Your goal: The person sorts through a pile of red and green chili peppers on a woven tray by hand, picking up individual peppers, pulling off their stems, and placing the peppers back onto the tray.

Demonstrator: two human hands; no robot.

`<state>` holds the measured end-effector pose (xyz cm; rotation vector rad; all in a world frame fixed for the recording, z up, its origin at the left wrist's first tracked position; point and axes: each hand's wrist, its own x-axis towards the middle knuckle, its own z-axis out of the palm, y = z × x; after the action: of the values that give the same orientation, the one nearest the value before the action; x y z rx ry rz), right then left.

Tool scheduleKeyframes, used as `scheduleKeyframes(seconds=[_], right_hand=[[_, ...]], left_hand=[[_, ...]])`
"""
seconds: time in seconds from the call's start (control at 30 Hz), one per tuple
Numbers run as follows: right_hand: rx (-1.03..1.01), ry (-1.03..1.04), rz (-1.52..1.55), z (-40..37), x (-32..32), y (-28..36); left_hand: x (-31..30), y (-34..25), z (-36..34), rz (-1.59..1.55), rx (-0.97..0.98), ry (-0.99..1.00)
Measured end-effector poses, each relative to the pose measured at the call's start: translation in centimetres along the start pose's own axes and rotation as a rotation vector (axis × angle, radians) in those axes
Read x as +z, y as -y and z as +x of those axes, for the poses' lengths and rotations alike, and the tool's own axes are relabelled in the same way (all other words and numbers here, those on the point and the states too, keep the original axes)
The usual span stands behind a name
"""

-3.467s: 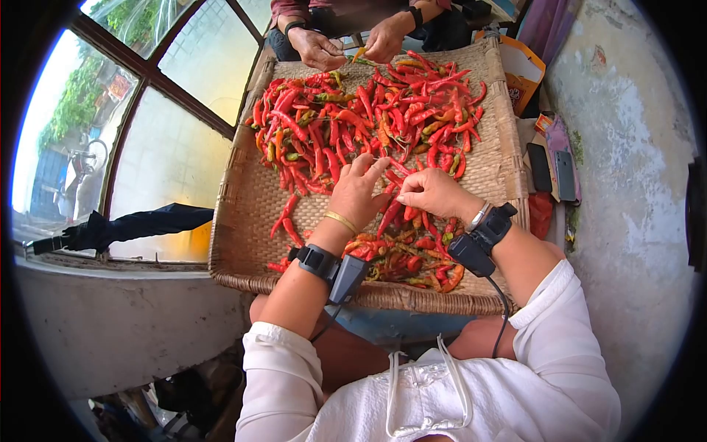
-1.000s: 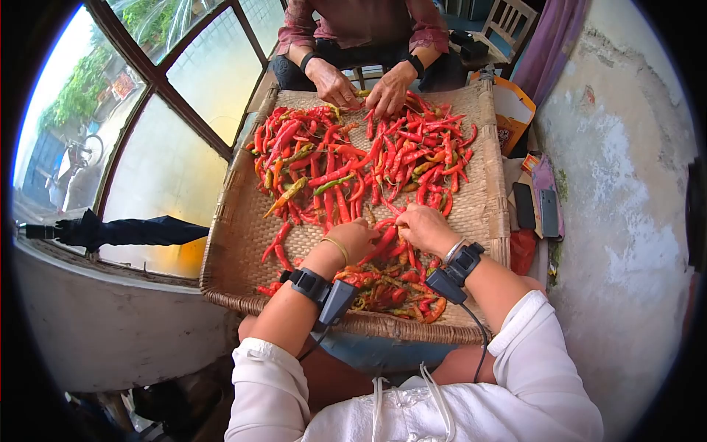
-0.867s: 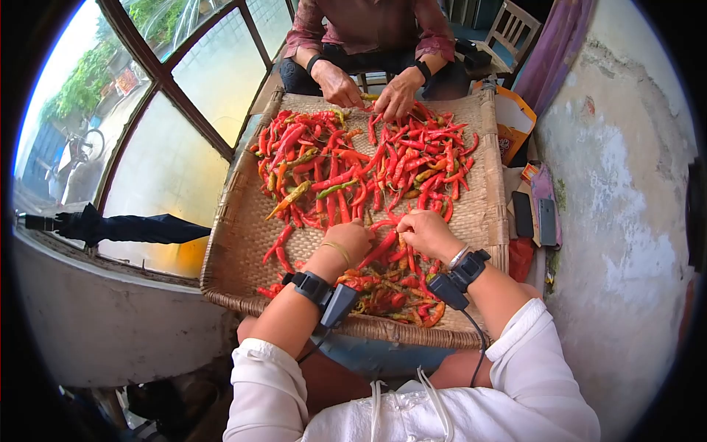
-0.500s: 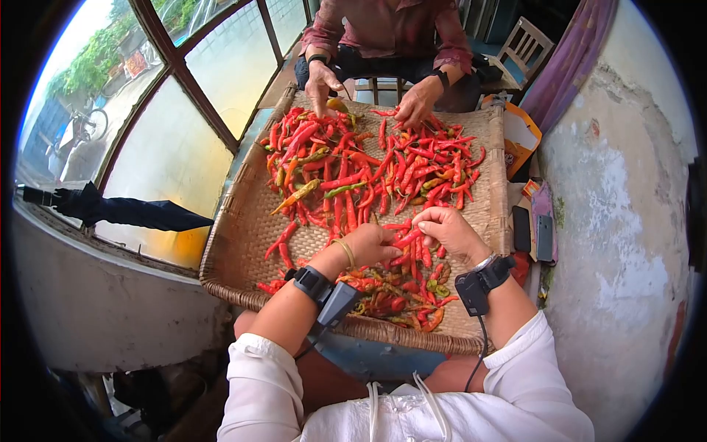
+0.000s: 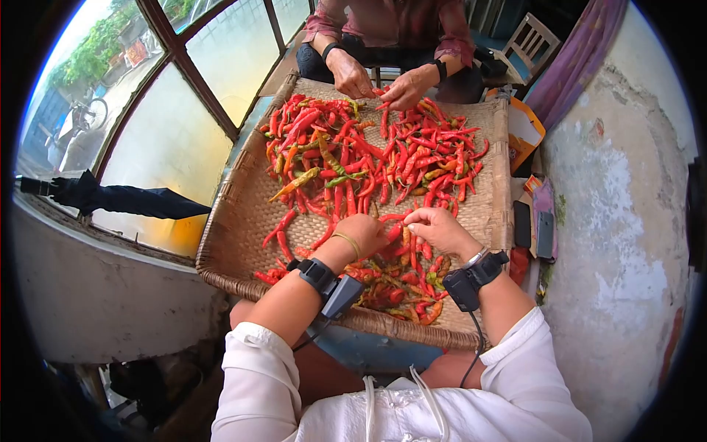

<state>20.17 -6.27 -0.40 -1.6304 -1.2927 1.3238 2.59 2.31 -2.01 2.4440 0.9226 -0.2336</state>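
Over the near half of a woven basket tray [image 5: 258,199], my left hand [image 5: 362,234] is closed on a red chili pepper [image 5: 395,232], its end poking out past the fingertips. My right hand [image 5: 444,233] is just to the right, thumb and forefinger pinched together beside that pepper; whatever lies between those fingertips is too small to make out. Below both hands is a smaller heap of red, orange and greenish chili peppers [image 5: 398,291]. A larger pile of mostly red chili peppers [image 5: 434,147] spreads across the far half, with some yellow-green ones among them.
Across the tray sits another person, both hands [image 5: 409,87] close together above the far peppers. A folded dark umbrella [image 5: 147,200] lies by the window at left. Phones [image 5: 545,234] and an orange box [image 5: 524,132] stand at right, beside the worn wall [image 5: 611,221].
My right hand has shifted slightly left; my left hand still holds a red chili pepper. The other person's hands, apart before, have come together over the far edge of the pile.
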Motion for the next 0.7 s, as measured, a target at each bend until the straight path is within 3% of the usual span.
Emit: scheduleKeyframes(seconds=[0.13,0.37,0.43,0.57,0.63,0.7], right_hand=[[-0.064,0.02,-0.147,0.2,0.4,-0.7],[-0.045,0.027,-0.194,0.6,0.5,-1.3],[-0.181,-0.171,-0.214,0.8,0.4,-1.6],[-0.147,-0.152,-0.264,0.5,-0.2,-1.1],[-0.136,-0.081,-0.428,0.4,-0.1,-1.0],[-0.224,-0.065,-0.589,0.3,0.2,-1.2]], left_hand=[[0.9,0.1,-0.4,0.194,0.037,-0.023],[1.1,-0.1,-0.2,0.205,0.078,-0.062],[-0.3,-0.2,-0.4,-0.101,0.048,-0.084],[-0.4,0.1,-0.4,-0.39,0.127,-0.153],[-1.7,0.4,-0.2,-0.341,0.137,-0.136],[-3.2,0.3,-0.6,-0.54,0.007,-0.041]])
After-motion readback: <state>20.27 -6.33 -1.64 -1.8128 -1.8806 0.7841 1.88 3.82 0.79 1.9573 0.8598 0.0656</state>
